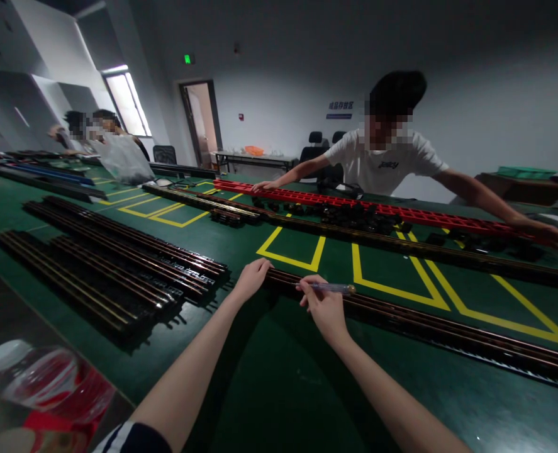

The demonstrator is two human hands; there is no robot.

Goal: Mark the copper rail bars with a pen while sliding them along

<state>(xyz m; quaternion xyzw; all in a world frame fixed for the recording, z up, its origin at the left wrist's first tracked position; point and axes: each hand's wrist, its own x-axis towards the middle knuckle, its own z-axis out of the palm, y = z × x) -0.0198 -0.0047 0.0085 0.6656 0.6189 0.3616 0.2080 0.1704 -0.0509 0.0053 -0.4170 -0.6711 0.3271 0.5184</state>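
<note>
A long dark rail point(424, 324) with copper strips runs across the green table point(269, 377) in front of me. My left hand point(251, 277) rests on the rail's left end, fingers curled over it. My right hand point(323, 305) sits on the rail just to the right and pinches a clear pen point(333, 287) that lies level above the rail, its tip pointing right.
Stacks of similar dark rails point(118, 264) lie at my left. Across the table a person in a white shirt point(382, 167) leans with both hands on a long red rail point(377, 211). Yellow floor-style markings point(401, 289) cross the table. A plastic bottle point(38, 384) stands near left.
</note>
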